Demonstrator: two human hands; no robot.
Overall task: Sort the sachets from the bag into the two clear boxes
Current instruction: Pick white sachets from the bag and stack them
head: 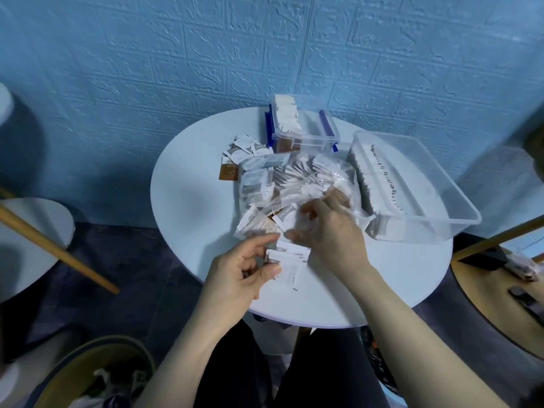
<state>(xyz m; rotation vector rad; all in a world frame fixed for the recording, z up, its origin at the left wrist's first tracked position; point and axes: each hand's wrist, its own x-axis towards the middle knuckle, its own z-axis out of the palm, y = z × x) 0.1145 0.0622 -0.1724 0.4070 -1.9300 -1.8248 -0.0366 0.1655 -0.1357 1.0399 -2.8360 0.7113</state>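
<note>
A small stack of white sachets (pixel 290 262) is pinched by the left hand (pixel 244 269) at the near table (pixel 191 207) edge. The right hand (pixel 329 231), fingers curled, is reached into the sachet-filled bag (pixel 297 184); what it holds cannot be made out. Farther off, rows of sachets are stood in the large box (pixel 412 184) on the right and the small blue-clipped box (pixel 300 125).

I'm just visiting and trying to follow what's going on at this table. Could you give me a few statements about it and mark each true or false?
1. The left hand holds a small stack of white sachets. True.
2. The large clear box is empty. False: a row of sachets stands in it.
3. The small box has blue clips. True.
4. The round table is black. False: it is white.
5. The right hand reaches at the bag. True.
</note>
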